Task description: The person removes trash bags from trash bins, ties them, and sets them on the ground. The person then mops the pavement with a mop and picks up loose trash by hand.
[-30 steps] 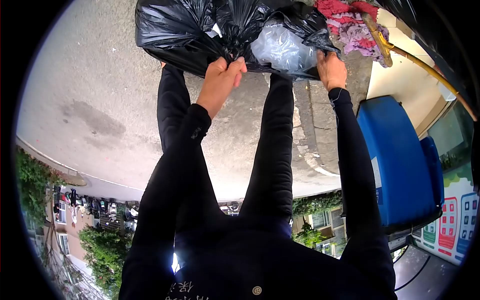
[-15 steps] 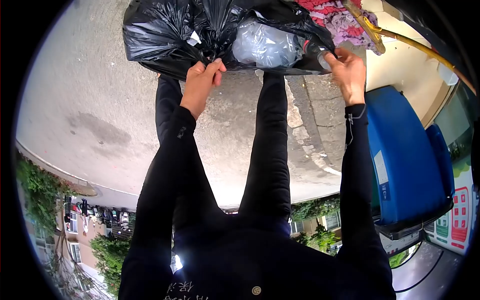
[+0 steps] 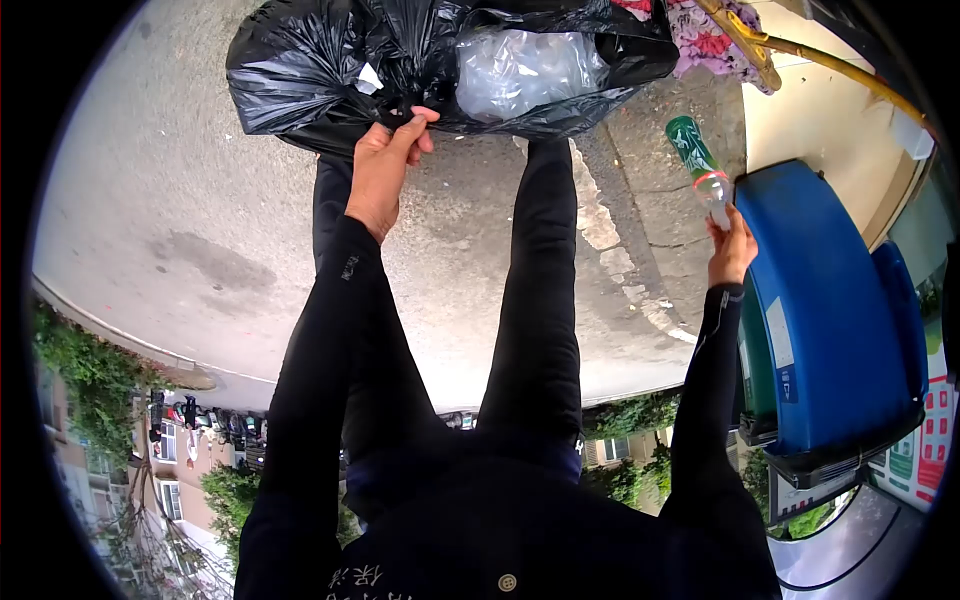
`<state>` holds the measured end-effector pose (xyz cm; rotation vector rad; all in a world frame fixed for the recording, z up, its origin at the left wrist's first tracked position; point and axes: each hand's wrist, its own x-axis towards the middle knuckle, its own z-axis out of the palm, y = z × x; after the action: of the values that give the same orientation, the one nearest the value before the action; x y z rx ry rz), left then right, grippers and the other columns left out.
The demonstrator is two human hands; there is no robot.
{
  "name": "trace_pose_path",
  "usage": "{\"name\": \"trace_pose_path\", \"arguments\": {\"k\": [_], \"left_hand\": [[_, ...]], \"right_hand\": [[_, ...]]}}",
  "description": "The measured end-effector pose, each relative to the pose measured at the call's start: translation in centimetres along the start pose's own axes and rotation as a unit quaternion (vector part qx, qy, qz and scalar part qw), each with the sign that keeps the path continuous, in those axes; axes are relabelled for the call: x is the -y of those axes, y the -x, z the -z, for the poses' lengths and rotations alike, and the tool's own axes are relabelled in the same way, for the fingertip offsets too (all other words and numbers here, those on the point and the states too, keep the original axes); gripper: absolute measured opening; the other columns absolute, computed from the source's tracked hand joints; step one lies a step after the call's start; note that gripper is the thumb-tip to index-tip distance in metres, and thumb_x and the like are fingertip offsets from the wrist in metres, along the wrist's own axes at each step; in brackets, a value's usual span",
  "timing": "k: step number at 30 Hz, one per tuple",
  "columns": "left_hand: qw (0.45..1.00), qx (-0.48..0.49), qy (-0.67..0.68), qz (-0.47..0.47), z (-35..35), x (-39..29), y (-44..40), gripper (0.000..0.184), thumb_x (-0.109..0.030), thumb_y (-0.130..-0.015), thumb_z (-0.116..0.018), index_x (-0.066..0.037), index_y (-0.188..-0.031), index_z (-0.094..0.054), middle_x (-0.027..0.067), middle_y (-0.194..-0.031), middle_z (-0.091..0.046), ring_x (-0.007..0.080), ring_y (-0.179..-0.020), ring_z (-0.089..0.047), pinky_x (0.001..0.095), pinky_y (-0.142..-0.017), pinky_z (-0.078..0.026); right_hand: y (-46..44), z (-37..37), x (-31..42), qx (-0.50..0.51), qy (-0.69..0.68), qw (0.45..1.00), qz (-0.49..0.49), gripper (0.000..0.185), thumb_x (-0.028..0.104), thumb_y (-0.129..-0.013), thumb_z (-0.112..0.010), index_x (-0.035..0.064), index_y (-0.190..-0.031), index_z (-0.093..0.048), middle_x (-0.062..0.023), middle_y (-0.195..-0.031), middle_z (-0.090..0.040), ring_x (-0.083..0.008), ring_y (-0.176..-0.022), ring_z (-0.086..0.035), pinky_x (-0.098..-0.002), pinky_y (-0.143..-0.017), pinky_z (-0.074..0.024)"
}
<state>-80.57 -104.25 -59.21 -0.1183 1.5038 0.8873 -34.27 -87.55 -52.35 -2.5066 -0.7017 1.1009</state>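
Note:
A black plastic bag lies across the top of the view, its mouth spread. Clear plastic bottles or wrapping show inside the opening. My left hand pinches the near rim of the bag between thumb and fingers. Off to the right, my right hand grips one end of a plastic bottle. The bottle has a green label, a red ring and a clear part by my fingers. It is held apart from the bag, close to the blue bin.
A yellowish wooden pole slants across the top right beside a pink and red mop-like cloth. Grey pavement lies beneath, with a cracked pale strip. The blue bin stands close along my right arm.
My right hand moved from the bag's mouth, where it held a dark-looking bottle, down and right with a green-labelled one; I cannot tell whether they are the same. My left hand stays on the bag.

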Motion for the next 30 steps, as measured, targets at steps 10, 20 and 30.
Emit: {"name": "trace_pose_path", "arguments": {"k": [10,20,30], "left_hand": [[0.997,-0.028,0.068,-0.011,1.1,-0.5,0.8,0.023,-0.019,-0.099,-0.053,-0.003,-0.102,-0.069,-0.0001,-0.081,-0.061,0.0092,-0.075,-0.052,0.0235,-0.068,-0.038],[0.997,0.0,0.071,0.003,1.2,-1.9,0.6,0.02,-0.017,-0.097,-0.056,-0.001,-0.099,-0.069,-0.0033,-0.07,-0.055,0.0073,-0.066,-0.045,0.0224,-0.065,-0.034],[0.994,-0.002,0.104,-0.02,2.7,-2.1,1.8,0.018,-0.014,-0.096,-0.057,-0.001,-0.103,-0.067,-0.0017,-0.075,-0.054,0.0094,-0.071,-0.048,0.0228,-0.07,-0.037]], "right_hand": [[-13.3,-2.6,0.8,-0.125,0.591,0.766,0.218,0.065,0.058,-0.076,-0.07,0.0012,-0.108,-0.065,-0.0191,-0.107,-0.067,-0.031,-0.094,-0.068,-0.0403,-0.079,-0.0549],[2.8,-23.7,9.7,0.18,0.205,0.853,0.444,0.073,0.031,-0.077,-0.08,-0.0072,-0.131,-0.049,-0.0187,-0.118,-0.063,-0.0243,-0.106,-0.062,-0.0325,-0.092,-0.0481],[2.6,-25.1,9.2,0.26,-0.16,0.924,0.232,0.032,0.003,-0.083,-0.07,-0.0013,-0.113,-0.062,-0.0089,-0.1,-0.068,-0.0144,-0.083,-0.065,-0.0231,-0.074,-0.0488]]}}
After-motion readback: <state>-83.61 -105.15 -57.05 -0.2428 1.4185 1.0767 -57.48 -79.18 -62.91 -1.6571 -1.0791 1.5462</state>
